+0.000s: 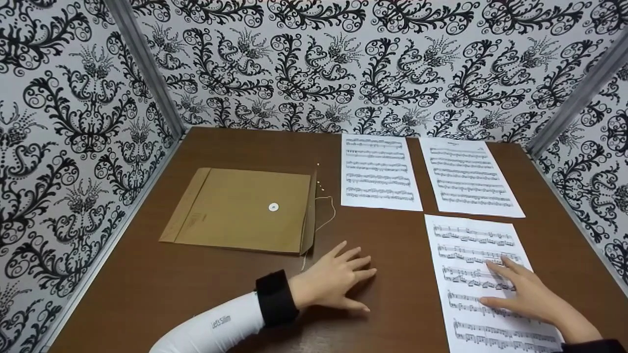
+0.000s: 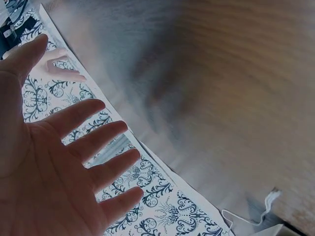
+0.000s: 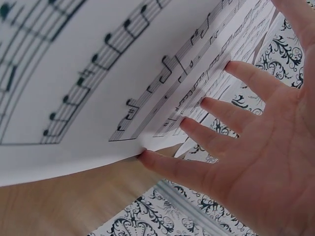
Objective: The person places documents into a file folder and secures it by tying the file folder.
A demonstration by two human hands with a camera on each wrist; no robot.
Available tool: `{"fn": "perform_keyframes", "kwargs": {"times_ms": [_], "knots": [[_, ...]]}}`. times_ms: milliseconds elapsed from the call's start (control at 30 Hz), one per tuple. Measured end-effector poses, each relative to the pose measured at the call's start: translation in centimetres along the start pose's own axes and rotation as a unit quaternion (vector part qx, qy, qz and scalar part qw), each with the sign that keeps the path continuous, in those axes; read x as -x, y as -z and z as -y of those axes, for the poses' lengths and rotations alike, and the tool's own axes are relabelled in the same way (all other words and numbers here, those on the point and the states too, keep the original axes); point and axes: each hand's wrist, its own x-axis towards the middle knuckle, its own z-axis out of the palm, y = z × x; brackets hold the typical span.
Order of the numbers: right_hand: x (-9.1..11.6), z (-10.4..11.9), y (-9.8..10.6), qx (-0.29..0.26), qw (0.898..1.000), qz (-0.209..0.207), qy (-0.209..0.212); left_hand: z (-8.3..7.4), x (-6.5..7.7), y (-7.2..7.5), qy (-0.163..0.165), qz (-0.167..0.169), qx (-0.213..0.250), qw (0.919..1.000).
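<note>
My right hand (image 1: pixel 532 296) lies over the nearest sheet of music (image 1: pixel 466 274) on the right of the brown table. In the right wrist view its fingers (image 3: pixel 211 135) are spread and fairly straight, with fingertips at the paper. Over the table in the middle is my left hand (image 1: pixel 331 282), fingers spread and holding nothing; its bare palm (image 2: pixel 44 182) shows in the left wrist view. Beyond it, to the left, lies a brown string-tie envelope (image 1: pixel 240 211) with a white button (image 1: pixel 274 207). A thin string (image 1: pixel 333 208) trails from its right side.
Two more sheets of music, one left (image 1: pixel 378 171) and one right (image 1: pixel 468 176), lie side by side at the back right. Small gold bits (image 1: pixel 320 185) are near the envelope's right edge. Patterned black-and-white walls (image 1: pixel 314 63) border the table (image 1: pixel 382 245) behind and at both sides.
</note>
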Motion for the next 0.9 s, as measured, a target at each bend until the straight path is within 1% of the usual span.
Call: {"fn": "perform_keyframes", "kwargs": {"times_ms": [433,733,900], "knots": [[-0.6,3.5,-0.5,0.021,1.000,0.008,0.017,0.5,0.0,-0.1,0.032,0.011,0.007,0.9994],[-1.2,5.9,-1.1,0.017,1.000,0.014,0.009,0.5,0.0,0.2,0.056,0.038,0.027,0.9973],[-1.5,7.2,-1.4,0.013,1.000,0.021,0.006,0.6,-0.2,0.3,0.066,0.050,0.047,0.9955]]}}
